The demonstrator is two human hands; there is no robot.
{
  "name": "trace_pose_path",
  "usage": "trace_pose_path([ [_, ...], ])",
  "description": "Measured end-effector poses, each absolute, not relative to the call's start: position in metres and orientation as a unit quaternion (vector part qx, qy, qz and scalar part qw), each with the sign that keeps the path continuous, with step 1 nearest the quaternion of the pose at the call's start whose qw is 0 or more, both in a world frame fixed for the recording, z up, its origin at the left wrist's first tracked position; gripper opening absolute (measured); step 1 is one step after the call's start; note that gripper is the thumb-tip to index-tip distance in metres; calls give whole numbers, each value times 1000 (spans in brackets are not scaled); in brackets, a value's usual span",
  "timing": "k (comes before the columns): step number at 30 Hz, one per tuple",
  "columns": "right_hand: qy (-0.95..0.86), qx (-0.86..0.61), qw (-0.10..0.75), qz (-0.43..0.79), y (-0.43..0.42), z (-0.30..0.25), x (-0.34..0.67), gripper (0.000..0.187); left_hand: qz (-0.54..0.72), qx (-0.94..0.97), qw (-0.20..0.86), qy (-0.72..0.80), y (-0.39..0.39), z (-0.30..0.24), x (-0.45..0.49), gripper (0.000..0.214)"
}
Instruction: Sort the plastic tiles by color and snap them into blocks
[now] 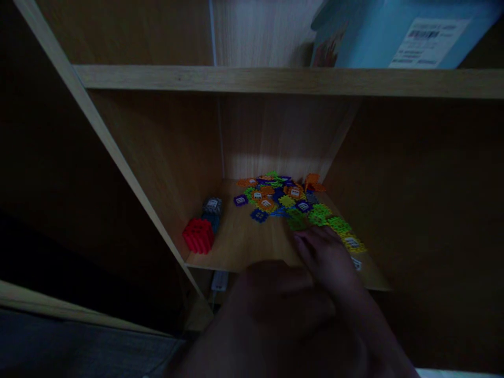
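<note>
Where the cabinet shelf (244, 236) opens in front of the hands, a loose heap of colourful plastic pieces (286, 201) lies just beyond the right hand (328, 254), orange, purple, blue and yellow mixed. Green pieces (319, 211) lie close to its fingers, which are bent; whether they grip anything, I cannot tell. To the left of both hands, a red stack (199, 236) sits near the side wall, with a grey stack (212, 205) behind it. Above and beyond the hands, a blue box (362, 39) with a white label (429, 42) is cut off at the top, its contents hidden. Nearest the camera, the blurred left hand (283, 304) covers part of the right forearm and the shelf's front edge; its grip cannot be made out.
</note>
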State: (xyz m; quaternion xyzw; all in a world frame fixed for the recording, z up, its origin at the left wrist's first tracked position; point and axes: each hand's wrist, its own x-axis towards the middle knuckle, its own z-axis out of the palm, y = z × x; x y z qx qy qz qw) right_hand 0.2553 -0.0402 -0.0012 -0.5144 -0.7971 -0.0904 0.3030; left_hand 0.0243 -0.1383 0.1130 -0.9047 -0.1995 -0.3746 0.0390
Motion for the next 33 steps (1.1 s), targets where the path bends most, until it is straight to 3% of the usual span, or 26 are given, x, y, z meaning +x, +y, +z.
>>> trace_pose_path([
  [3, -771, -554, 295, -111, -36, -5, 262, 22, -357, -890, 16, -284, -92, 89, 31, 27],
  [10, -734, -628, 239, -95, -33, -3, 249, 21, -258, -874, -1, -411, -26, 29, 21, 18],
  [14, -751, -612, 244, -55, -36, 0, 247, 12, -281, -869, -35, -405, -14, 14, 21, 10],
  [18, -754, -601, 259, -63, -37, -1, 247, 22, -305, -871, -55, -382, -13, 14, 22, 10],
  [25, -800, -544, 252, -9, -35, 0, 244, 11, -283, -885, -89, -360, -12, 13, 21, 34],
  [30, -826, -499, 261, 30, -36, 6, 242, 10, -280, -881, -121, -363, -6, 10, 21, 15],
  [33, -779, -563, 276, -27, -35, 3, 242, 16, -284, -880, -113, -363, -5, 9, 22, 11],
])
